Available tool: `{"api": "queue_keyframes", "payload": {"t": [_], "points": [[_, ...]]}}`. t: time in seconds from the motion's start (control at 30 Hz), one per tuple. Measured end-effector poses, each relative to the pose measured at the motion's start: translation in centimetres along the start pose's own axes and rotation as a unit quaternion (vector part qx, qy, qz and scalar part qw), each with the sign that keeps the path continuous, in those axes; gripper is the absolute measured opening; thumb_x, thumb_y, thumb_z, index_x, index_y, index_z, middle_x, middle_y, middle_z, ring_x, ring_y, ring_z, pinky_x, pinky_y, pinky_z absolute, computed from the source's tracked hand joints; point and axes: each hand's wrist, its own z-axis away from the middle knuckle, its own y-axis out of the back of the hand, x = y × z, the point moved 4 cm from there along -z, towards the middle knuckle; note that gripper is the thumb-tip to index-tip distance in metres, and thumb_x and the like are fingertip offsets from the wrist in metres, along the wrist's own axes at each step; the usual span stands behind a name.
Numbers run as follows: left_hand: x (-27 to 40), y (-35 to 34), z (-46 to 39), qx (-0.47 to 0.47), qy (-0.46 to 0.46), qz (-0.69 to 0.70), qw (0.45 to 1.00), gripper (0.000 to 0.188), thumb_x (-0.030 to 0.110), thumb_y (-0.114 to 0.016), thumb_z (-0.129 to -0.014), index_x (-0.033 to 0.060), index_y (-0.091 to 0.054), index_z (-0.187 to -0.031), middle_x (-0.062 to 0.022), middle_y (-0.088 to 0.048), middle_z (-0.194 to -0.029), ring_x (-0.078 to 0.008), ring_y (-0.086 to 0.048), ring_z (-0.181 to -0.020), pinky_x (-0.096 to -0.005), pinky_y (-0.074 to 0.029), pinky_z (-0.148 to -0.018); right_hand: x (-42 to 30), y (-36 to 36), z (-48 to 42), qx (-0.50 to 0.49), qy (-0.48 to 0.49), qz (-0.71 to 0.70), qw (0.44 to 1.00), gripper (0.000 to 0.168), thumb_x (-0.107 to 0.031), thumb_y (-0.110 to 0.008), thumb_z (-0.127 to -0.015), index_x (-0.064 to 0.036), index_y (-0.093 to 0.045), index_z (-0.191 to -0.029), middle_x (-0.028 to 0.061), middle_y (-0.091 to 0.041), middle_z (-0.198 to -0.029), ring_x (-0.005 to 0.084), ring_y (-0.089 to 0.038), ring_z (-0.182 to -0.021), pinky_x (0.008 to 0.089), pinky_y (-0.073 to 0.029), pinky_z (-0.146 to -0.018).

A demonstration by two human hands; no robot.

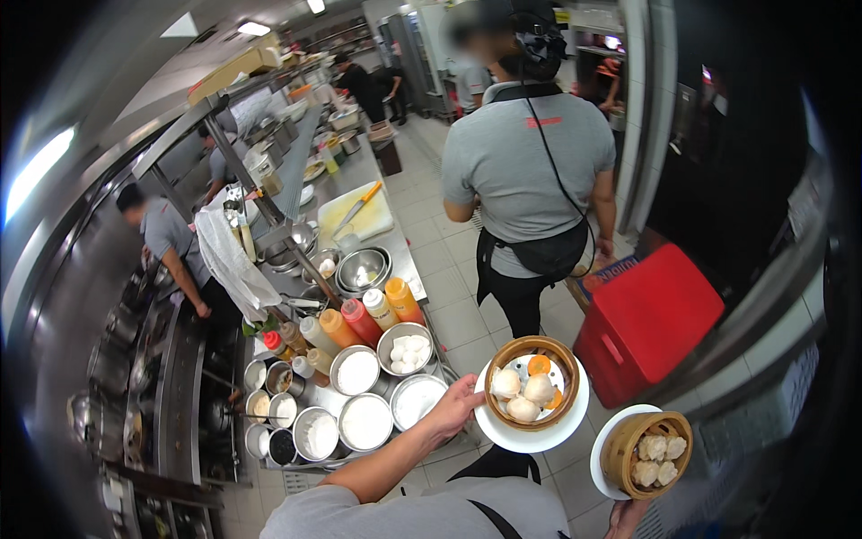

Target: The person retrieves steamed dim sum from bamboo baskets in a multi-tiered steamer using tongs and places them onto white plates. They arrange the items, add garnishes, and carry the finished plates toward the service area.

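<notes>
My left hand (458, 407) grips the rim of a white plate (539, 441). On that plate sits a round bamboo steamer (576, 377) holding three pale dumplings (522, 399) and orange carrot slices (539, 365) on a white perforated liner. Lower right, my right hand (627, 517) supports a second white plate (598, 450) from below; its fingers are mostly hidden. Another bamboo steamer (616, 458) stands on it, with several pleated dumplings (656, 459) inside. Both steamers are uncovered. The two plates are apart, held in front of my body above the floor.
A person (539, 175) in a grey shirt stands ahead, back turned. To the right is a red lidded bin (646, 323). At left, a steel counter (397, 246) bears squeeze bottles, metal tubs (366, 421) and a knife (360, 202) on a cutting board (374, 219). Another person (172, 236) works beyond.
</notes>
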Motion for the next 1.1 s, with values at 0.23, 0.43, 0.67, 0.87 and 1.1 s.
{"api": "queue_keyframes", "payload": {"t": [0.23, 0.43, 0.67, 0.87, 1.1], "points": [[3.3, 2.2, -14.0, 0.068, -0.058, -0.013, 0.996, 0.026, 0.004, -0.058, -0.091, 0.0040, -0.052, -0.117, -0.0088, -0.064, -0.110, -0.0185, -0.066, -0.095, -0.0311, -0.055, -0.082, 2.4, -10.9, -18.5, -0.030, -0.037, 0.044, 0.998, 0.057, -0.020, -0.062, -0.091, -0.006, -0.039, -0.141, 0.0104, -0.047, -0.141, 0.0245, -0.049, -0.127, 0.0410, -0.041, -0.106], [9.2, 4.2, -26.7, 0.102, -0.108, 0.052, 0.988, 0.026, -0.004, -0.054, -0.087, 0.0020, -0.051, -0.112, -0.0136, -0.064, -0.109, -0.0205, -0.065, -0.096, -0.0328, -0.055, -0.082, 5.7, -23.0, -30.3, -0.017, -0.066, 0.011, 0.998, 0.038, -0.004, -0.054, -0.094, -0.004, -0.047, -0.131, 0.0131, -0.059, -0.123, 0.0224, -0.066, -0.099, 0.0314, -0.060, -0.075], [15.9, 5.1, -39.8, 0.136, -0.133, 0.085, 0.978, 0.024, -0.003, -0.054, -0.091, 0.0008, -0.052, -0.115, -0.0152, -0.064, -0.112, -0.0234, -0.067, -0.099, -0.0345, -0.058, -0.081, 12.4, -29.6, -45.2, -0.126, -0.137, -0.007, 0.982, 0.035, -0.001, -0.056, -0.091, -0.003, -0.053, -0.126, 0.0149, -0.062, -0.119, 0.0283, -0.066, -0.102, 0.0437, -0.061, -0.080], [21.0, 9.0, -52.1, 0.152, -0.161, 0.081, 0.972, 0.030, 0.000, -0.056, -0.092, -0.0012, -0.051, -0.121, -0.0147, -0.062, -0.119, -0.0228, -0.064, -0.107, -0.0360, -0.054, -0.091, 17.4, -39.6, -59.6, -0.186, -0.150, -0.004, 0.971, 0.038, 0.001, -0.059, -0.088, -0.002, -0.053, -0.126, 0.0138, -0.064, -0.118, 0.0271, -0.066, -0.104, 0.0443, -0.059, -0.085], [27.7, 14.0, -63.1, 0.239, -0.198, 0.090, 0.947, 0.028, 0.000, -0.059, -0.090, 0.0012, -0.052, -0.117, -0.0137, -0.063, -0.116, -0.0226, -0.065, -0.103, -0.0364, -0.056, -0.087, 24.5, -53.9, -75.0, -0.254, -0.242, 0.001, 0.936, 0.044, 0.006, -0.054, -0.085, -0.002, -0.050, -0.129, 0.0124, -0.064, -0.117, 0.0278, -0.067, -0.101, 0.0461, -0.059, -0.081]]}}
